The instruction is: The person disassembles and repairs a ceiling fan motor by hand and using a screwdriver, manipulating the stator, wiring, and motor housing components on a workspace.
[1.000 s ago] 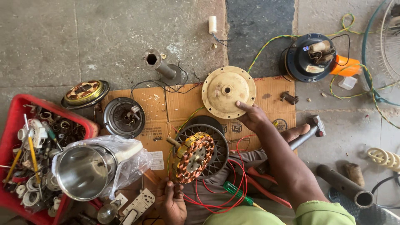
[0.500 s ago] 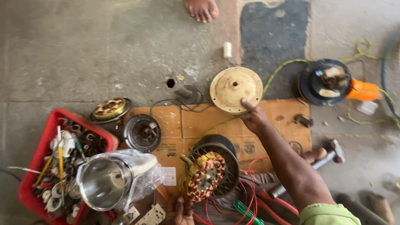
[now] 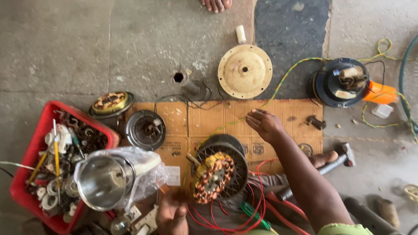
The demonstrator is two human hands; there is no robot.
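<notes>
I take the copper-wound orange stator [image 3: 212,176], sitting in its black ribbed round housing [image 3: 233,150], as my landmark. Far to its left is a red plastic crate [image 3: 26,162] heaped with small parts. Between crate and stator lies a shiny steel cup wrapped in a clear plastic bag [image 3: 106,180]. Above the cup are a small copper-wound core in a metal dish [image 3: 109,102] and a dark round motor shell [image 3: 145,129].

Just below-left of the stator my left hand [image 3: 172,213] is close against its lower edge. It is blurred, and I cannot tell whether it grips anything. Red wires [image 3: 257,203] loop out from the stator's lower right.

Up and to the right of the stator my right hand [image 3: 263,124] lies over the brown cardboard sheet [image 3: 209,116], fingers loosely apart, holding nothing. The cream round metal cover [image 3: 244,71] sits well beyond it, on the concrete floor. A steel-headed hammer [image 3: 342,156] lies to the stator's right, and a black motor with an orange part [image 3: 346,82] sits further off.

I judge this a pause between grips, with the stator set down and loose. Any lift calls for a firm hold on the housing, clear of the wires.
</notes>
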